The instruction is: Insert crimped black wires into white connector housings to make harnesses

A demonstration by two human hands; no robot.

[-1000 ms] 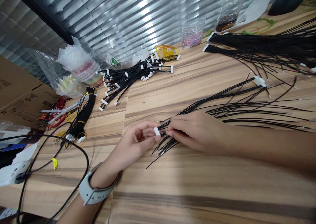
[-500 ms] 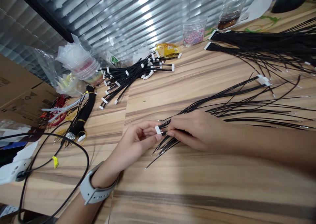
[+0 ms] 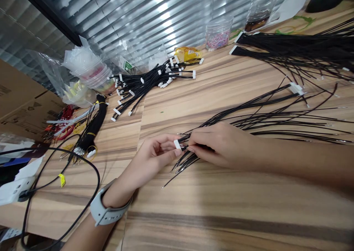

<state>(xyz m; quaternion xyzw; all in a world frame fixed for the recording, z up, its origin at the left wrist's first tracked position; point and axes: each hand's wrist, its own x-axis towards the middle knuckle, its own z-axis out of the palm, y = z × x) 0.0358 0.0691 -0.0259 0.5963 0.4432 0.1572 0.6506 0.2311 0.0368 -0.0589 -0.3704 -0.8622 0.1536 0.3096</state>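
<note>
A small white connector is pinched between the thumb and fingers of my left hand. Just right of it, my right hand has its thumb and forefinger closed on a thin black wire at the connector's side. Under and past my right hand runs a loose bundle of black wires, their metal-tipped ends fanning out below my fingers and to the right. Another white connector sits at the bundle's far right end. Whether the wire's tip is inside the held connector I cannot tell.
Finished-looking black cables with white connectors lie at the back. More long black wires lie at the right. A tied black bundle, a looped power cable and stacked plastic tubs are on the left. A jar stands behind.
Both hands stay in nearly the same place. My right fingertips have shifted very slightly at the connector; the view has tilted a little.
</note>
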